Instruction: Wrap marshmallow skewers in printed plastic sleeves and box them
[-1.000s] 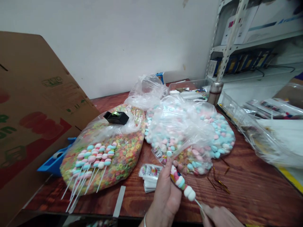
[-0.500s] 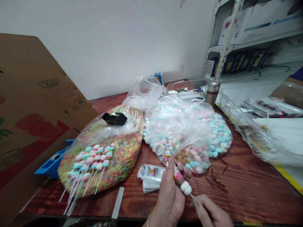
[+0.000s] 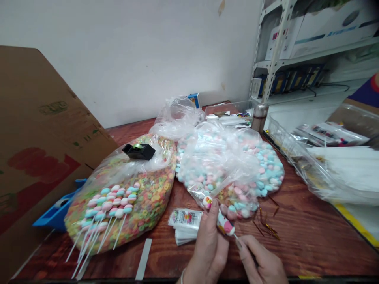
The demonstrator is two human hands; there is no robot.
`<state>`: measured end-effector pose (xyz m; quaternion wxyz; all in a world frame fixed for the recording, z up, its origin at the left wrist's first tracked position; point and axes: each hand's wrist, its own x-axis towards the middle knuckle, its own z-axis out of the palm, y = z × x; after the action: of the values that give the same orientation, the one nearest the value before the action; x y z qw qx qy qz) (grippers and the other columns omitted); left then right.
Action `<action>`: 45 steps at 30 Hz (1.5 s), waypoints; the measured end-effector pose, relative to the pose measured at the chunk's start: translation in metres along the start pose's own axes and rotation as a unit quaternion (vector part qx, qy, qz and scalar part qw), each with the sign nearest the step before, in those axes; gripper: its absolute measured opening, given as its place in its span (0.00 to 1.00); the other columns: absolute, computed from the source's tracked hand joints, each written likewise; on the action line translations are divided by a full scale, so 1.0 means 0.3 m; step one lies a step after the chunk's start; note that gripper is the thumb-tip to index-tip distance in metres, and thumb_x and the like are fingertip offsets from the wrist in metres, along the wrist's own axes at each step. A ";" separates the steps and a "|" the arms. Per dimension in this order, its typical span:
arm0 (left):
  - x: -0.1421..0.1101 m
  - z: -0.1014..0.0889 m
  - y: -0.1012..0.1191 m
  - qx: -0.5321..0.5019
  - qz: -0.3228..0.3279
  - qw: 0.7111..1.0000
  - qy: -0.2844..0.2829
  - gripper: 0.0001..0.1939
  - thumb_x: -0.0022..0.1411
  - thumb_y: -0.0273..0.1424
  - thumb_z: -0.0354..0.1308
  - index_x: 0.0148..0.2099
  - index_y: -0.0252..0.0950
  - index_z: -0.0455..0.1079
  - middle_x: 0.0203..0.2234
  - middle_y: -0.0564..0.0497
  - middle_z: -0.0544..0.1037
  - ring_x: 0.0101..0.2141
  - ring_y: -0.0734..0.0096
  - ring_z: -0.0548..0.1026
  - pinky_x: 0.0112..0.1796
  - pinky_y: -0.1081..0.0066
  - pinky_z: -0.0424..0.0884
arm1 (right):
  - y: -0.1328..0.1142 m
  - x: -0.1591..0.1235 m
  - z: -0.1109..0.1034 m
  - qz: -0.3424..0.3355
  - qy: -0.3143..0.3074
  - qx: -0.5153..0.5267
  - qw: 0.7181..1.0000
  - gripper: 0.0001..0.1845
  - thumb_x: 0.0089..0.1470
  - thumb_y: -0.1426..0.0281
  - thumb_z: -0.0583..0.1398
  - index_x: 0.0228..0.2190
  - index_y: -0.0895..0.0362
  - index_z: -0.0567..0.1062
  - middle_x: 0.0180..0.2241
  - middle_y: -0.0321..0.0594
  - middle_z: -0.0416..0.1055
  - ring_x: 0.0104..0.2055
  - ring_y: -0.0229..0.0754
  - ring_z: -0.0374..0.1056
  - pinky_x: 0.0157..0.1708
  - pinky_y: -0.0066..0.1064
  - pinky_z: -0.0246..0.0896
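My left hand (image 3: pixel 209 246) is closed round a small clear printed sleeve (image 3: pixel 220 219) that holds a marshmallow skewer. My right hand (image 3: pixel 260 262) pinches the white stick where it comes out of the sleeve's lower end. Both hands are at the table's near edge. Just left of them lies a stack of empty printed sleeves (image 3: pixel 185 223). Behind it are a bag of pink, blue and white marshmallows (image 3: pixel 231 169) and a bag of coloured cereal rings (image 3: pixel 142 189). Several finished skewers (image 3: pixel 109 205) lie on the cereal bag.
A black tape dispenser (image 3: pixel 138 151) sits on the cereal bag. A cardboard box (image 3: pixel 38 142) stands at left with a blue tray (image 3: pixel 56 213) below it. Gold twist ties (image 3: pixel 266 225) lie right of the hands. A metal flask (image 3: pixel 259 117), clear bins and shelves stand at right.
The skewer has slid farther into the sleeve; the white marshmallows that stuck out below are now inside. My right hand moved up along the stick toward my left hand.
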<state>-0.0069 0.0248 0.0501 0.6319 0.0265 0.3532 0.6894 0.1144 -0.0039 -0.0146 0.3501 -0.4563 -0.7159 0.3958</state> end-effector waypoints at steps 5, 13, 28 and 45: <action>-0.026 -0.001 -0.076 0.001 -0.030 0.999 0.012 0.12 0.58 0.37 0.63 0.32 0.32 0.69 0.26 0.51 0.73 0.29 0.74 0.71 0.34 0.74 0.68 | -0.016 0.031 -0.019 -0.034 0.007 -0.025 0.999 0.14 0.63 0.63 0.51 0.36 0.54 0.74 0.34 0.45 0.78 0.35 0.45 0.76 0.34 0.26 0.69; -0.010 -0.025 -0.075 0.035 -0.015 0.999 0.010 0.15 0.55 0.42 0.64 0.36 0.34 0.72 0.22 0.53 0.71 0.30 0.72 0.72 0.37 0.72 0.67 | -0.003 0.022 -0.012 0.016 -0.014 0.035 0.999 0.19 0.64 0.60 0.49 0.41 0.54 0.76 0.31 0.42 0.79 0.33 0.42 0.77 0.34 0.25 0.70; -0.023 -0.064 -0.113 0.127 -0.046 0.990 -0.048 0.17 0.60 0.40 0.58 0.43 0.32 0.77 0.32 0.44 0.78 0.33 0.66 0.74 0.42 0.67 0.69 | -0.064 0.080 0.033 0.249 0.047 0.458 0.852 0.20 0.52 0.51 0.62 0.39 0.53 0.72 0.20 0.28 0.65 0.18 0.31 0.60 0.19 0.20 0.59; -0.034 -0.101 -0.042 0.187 -0.137 0.967 -0.103 0.18 0.53 0.39 0.65 0.43 0.33 0.78 0.21 0.49 0.76 0.24 0.70 0.72 0.32 0.69 0.69 | -0.068 0.063 0.011 0.249 -0.081 0.611 0.747 0.19 0.53 0.49 0.61 0.34 0.51 0.65 0.18 0.21 0.49 0.14 0.26 0.35 0.13 0.19 0.37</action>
<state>-0.0089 0.0013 0.0250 0.7372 0.1669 0.4089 0.5114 0.0973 0.0074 0.0047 0.3836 -0.2735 -0.2081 0.8572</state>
